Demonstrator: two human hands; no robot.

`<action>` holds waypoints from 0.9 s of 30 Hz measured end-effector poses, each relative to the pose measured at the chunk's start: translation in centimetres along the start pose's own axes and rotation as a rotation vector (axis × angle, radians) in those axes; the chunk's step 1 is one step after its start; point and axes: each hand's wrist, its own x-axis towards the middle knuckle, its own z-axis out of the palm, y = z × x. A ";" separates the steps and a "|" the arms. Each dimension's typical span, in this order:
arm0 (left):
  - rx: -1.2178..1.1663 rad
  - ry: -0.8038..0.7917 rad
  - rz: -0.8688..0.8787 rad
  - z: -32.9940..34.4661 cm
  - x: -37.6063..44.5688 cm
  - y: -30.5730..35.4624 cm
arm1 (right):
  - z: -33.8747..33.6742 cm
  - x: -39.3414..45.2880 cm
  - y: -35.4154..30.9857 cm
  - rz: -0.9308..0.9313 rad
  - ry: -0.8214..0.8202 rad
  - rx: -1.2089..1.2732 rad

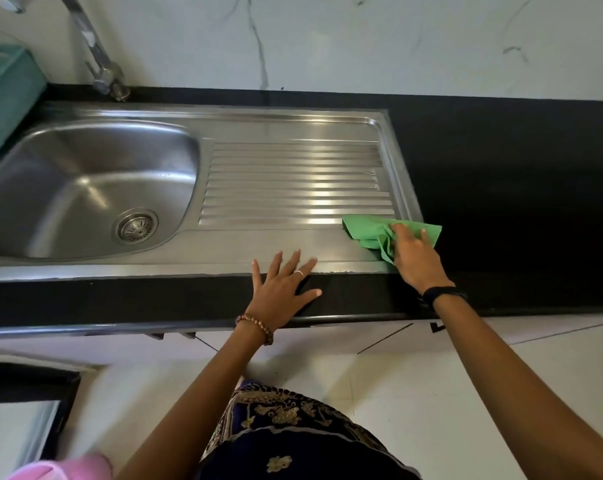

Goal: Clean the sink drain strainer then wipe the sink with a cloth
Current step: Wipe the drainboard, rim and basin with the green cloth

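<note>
The right hand (pixel 411 252) presses a crumpled green cloth (pixel 372 233) flat on the steel sink (pixel 293 133), at the drainboard's near-right corner, fingers spread over it. The unwiped ribbed drainboard (pixel 293 181) runs leftward from the cloth, its ridges lying left to right, so strokes probably go that way. The left hand (pixel 281 289) rests open and empty on the near rim. The round perforated strainer (pixel 136 226) sits in the smooth bowl, far left.

just one head cam, looking steeply down and forward, close over the counter (pixel 500 161) and sink (pixel 293 133)
</note>
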 end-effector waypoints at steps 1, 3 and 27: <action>0.005 0.008 0.004 0.1 0.0 -0.1 | -0.2 -0.4 0.2 0.015 0.006 0.024; 0.007 0.018 0.018 0.1 -0.3 -0.5 | -0.2 -1.1 0.5 0.038 0.027 0.074; -0.153 0.352 -0.333 -4.9 -8.6 -12.7 | 3.2 -3.0 -17.6 -0.381 -0.195 0.161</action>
